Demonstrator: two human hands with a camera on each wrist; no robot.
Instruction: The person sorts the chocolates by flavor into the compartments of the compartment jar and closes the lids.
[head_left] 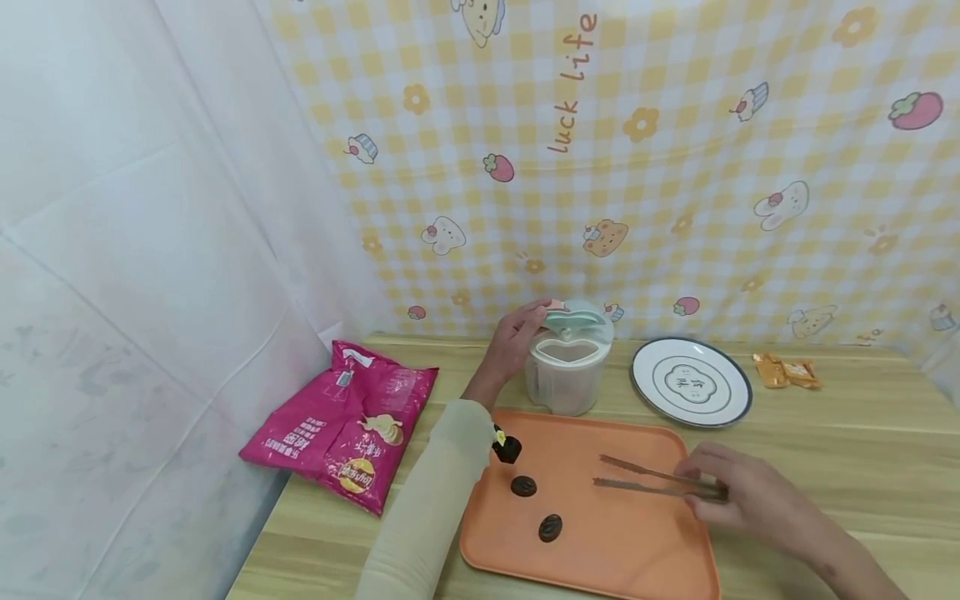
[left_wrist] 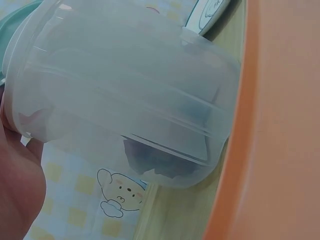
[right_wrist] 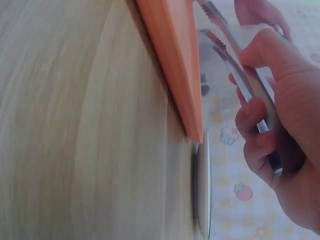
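My left hand point(head_left: 516, 337) holds the pale green lid point(head_left: 573, 322) of a clear plastic container point(head_left: 567, 387) at its left rim. A heart-shaped opening shows in the container's top, with the green flap raised behind it. Through the cloudy wall in the left wrist view, a dark purplish shape point(left_wrist: 157, 159) shows near the bottom. My right hand point(head_left: 738, 487) grips metal tongs point(head_left: 645, 487) over the right part of the orange tray point(head_left: 600, 546). Their toothed tips are apart with nothing between them. Two dark brown oval pieces point(head_left: 551, 527) lie on the tray's left half.
A magenta chip bag point(head_left: 341, 429) lies left of the tray. Behind the tray on the right is a white plate point(head_left: 690, 382) with a dark blue rim, and beyond it small orange packets point(head_left: 786, 372). A yellow checked cloth point(head_left: 525, 208) hangs along the table's back edge.
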